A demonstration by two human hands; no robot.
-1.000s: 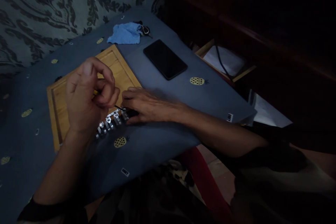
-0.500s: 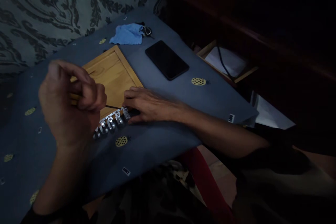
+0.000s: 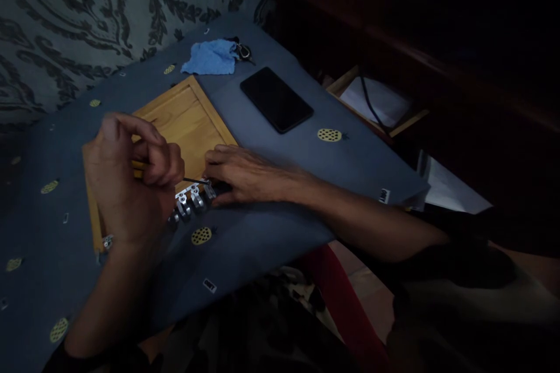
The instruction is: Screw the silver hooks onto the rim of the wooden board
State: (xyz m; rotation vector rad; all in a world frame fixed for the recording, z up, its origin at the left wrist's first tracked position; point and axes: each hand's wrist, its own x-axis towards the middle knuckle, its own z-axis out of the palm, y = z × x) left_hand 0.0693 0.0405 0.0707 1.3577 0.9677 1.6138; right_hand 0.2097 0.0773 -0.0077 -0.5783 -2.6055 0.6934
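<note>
My left hand (image 3: 137,178) is closed around a screwdriver (image 3: 195,180) with a yellow handle and a thin dark shaft. The shaft points right, its tip at the end of a metal hook rail (image 3: 195,193) with several silver hooks. This rail lies along the near edge of a framed wooden board (image 3: 192,122). At the rail's right end, my right hand (image 3: 240,173) has its fingers curled at the board's corner and pinches the last metal hook (image 3: 210,189). Part of the rail and the board's left side are hidden behind my left hand and wrist.
The board rests on a table with a blue-grey pineapple-print cloth (image 3: 271,204). Beyond it lie a black phone (image 3: 277,99), a light-blue cloth (image 3: 210,58) and keys (image 3: 244,52). A patterned curtain or wall hangs behind. On the right is an open drawer (image 3: 376,102) holding papers.
My left hand has shifted right, toward the rail, with the screwdriver, uncovering the board's left edge. My right hand keeps its place at the corner.
</note>
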